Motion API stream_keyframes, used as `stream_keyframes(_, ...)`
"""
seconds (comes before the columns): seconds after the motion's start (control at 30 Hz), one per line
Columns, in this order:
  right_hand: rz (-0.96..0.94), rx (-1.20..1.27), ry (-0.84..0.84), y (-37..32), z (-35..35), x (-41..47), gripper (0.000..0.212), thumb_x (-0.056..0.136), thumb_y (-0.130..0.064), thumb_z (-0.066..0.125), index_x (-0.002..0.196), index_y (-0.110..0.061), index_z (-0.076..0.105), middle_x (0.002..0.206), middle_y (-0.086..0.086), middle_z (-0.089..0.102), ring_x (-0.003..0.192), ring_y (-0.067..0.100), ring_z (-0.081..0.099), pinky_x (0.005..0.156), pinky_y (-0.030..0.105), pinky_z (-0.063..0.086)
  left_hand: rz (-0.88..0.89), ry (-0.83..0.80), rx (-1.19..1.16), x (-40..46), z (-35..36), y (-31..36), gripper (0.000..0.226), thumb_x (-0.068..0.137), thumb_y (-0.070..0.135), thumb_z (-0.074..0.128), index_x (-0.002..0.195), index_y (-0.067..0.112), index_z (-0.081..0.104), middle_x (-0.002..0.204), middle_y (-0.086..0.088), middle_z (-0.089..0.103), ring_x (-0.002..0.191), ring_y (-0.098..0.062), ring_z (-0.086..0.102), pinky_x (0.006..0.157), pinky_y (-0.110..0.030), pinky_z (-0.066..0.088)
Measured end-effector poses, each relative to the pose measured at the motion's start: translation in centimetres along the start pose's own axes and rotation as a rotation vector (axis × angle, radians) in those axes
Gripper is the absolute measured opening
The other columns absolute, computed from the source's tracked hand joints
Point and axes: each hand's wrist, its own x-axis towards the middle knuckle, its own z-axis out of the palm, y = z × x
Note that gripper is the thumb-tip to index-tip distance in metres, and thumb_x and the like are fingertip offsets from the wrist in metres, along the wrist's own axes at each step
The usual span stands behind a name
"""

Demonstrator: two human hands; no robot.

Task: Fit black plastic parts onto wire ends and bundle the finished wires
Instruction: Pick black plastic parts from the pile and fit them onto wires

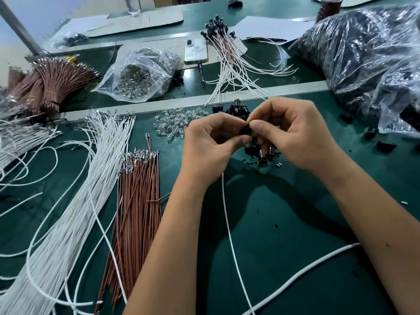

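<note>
On green bench [284,223]: white wires [75,201], brown wires [136,201]; both hands' fingers [258,126] pinching black plastic part [246,130]

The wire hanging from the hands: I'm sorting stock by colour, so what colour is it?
White; the wire shows best in the head view.

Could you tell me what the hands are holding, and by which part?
Both hands pinch a black plastic part at its sides; a white wire hangs below.
</note>
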Motion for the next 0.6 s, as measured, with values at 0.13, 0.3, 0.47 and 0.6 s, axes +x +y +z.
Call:
stream_keyframes(0.13,-0.116,-0.008,0.143,-0.3,0.1,0.1,0.005,0.101,-0.006,0.061,0.098,-0.003,0.060,0.075,0.009,0.065,0.049,0.030,0.059,0.044,0.041,0.050,-0.021,0.002,-0.094,0.0,-0.1,0.3,0.025,0.075,-0.014,0.078,0.092,0.004,0.075,0.090,-0.014,0.077,0.082,-0.024,0.074,0.084,-0.035,0.060)
stream_keyframes(0.3,-0.032,0.228,0.224,-0.2,0.8,0.1,0.006,0.102,-0.005,0.055,0.097,-0.006,0.057,0.082,0.015,0.069,0.063,0.029,0.062,0.042,0.033,0.049,0.038,0.027,-0.251,0.0,-0.4,0.6,0.026,0.073,-0.018,0.076,0.095,-0.004,0.072,0.095,-0.019,0.076,0.087,-0.022,0.073,0.080,-0.027,0.057)
stream_keyframes(0.47,0.044,0.202,0.083,0.5,1.8,-0.1,0.007,0.097,-0.001,0.063,0.098,-0.007,0.066,0.070,0.004,0.070,0.052,0.016,0.061,0.040,0.027,0.049,0.093,0.008,-0.300,-0.1,-0.6,1.1,0.028,0.071,-0.018,0.077,0.088,0.003,0.072,0.091,-0.011,0.077,0.090,-0.024,0.073,0.083,-0.033,0.058)
stream_keyframes(0.6,-0.036,0.213,0.074,0.0,2.0,-0.3,0.013,0.094,0.002,0.070,0.102,-0.008,0.069,0.080,0.011,0.074,0.065,0.022,0.071,0.047,0.032,0.057,0.117,0.017,-0.323,-0.1,-0.6,1.3,0.031,0.070,-0.019,0.077,0.091,0.003,0.071,0.091,-0.013,0.075,0.090,-0.023,0.072,0.080,-0.029,0.055)
